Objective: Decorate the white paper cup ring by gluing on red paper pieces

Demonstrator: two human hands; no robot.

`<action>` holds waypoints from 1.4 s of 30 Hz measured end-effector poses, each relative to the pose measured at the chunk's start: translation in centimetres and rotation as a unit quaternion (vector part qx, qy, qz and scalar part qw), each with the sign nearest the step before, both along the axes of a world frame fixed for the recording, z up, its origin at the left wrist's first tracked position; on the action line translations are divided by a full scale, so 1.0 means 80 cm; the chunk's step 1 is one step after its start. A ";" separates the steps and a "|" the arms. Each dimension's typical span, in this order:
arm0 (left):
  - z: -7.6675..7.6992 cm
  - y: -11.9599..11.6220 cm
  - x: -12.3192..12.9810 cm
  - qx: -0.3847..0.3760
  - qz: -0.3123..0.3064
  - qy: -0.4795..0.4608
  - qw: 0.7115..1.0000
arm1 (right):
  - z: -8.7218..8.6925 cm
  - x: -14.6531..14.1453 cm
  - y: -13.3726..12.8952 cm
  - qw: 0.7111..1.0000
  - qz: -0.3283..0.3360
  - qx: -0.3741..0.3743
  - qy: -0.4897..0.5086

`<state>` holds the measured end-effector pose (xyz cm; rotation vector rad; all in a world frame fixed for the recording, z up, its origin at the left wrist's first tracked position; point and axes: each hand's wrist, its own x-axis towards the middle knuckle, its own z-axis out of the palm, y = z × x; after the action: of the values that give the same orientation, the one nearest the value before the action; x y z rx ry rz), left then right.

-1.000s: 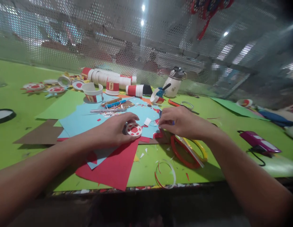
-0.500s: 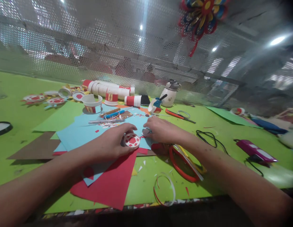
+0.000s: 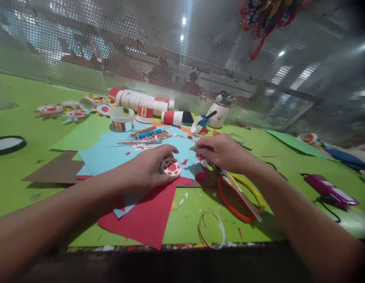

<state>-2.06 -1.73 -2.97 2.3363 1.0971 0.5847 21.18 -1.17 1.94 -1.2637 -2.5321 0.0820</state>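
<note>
My left hand [image 3: 151, 167] grips a small white disc [image 3: 171, 167] with red patches by its rim, between thumb and fingers, over the coloured sheets. To the right, my right hand [image 3: 219, 151] hovers with fingers bent together above the light blue paper [image 3: 108, 157]; whatever its fingertips hold is too small to tell. Scissors with red and yellow handles [image 3: 235, 200] lie below my right wrist. Red paper [image 3: 143, 220] lies under my left hand, near the table's front edge. A blue pen-like tool [image 3: 148, 134] rests among paper scraps behind the hands.
Behind stand a cut paper cup [image 3: 121, 118], stacked cups [image 3: 141, 103] and a white bottle [image 3: 219, 112]. Decorated discs [image 3: 51, 110] lie at the back left. A purple device [image 3: 331, 189] with a cable lies right; a round black-rimmed object [image 3: 8, 145] is far left.
The view has shifted, so the table items appear further right and slightly higher. My right hand has moved a little away from the disc. My left hand keeps its grip on the disc.
</note>
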 end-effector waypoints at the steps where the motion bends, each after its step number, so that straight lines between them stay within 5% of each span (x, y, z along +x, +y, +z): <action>1: 0.000 0.000 0.000 -0.003 -0.002 -0.004 1.000 | 0.002 0.000 -0.007 1.000 0.021 -0.001 0.018; 6: 0.000 -0.001 0.001 -0.015 -0.013 -0.009 1.000 | 0.003 -0.007 -0.026 0.994 0.105 0.034 -0.022; 17: 0.005 -0.009 0.004 0.016 -0.003 0.018 1.000 | -0.020 -0.025 -0.031 0.996 0.030 0.031 -0.076; 42: 0.004 -0.007 0.006 0.012 -0.009 0.027 1.000 | -0.028 -0.023 -0.027 0.980 0.056 0.027 -0.192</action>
<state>-1.59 -2.28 -2.66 2.3937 1.0984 0.5341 19.38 -3.36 -0.26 -1.2124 -2.9061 -0.2250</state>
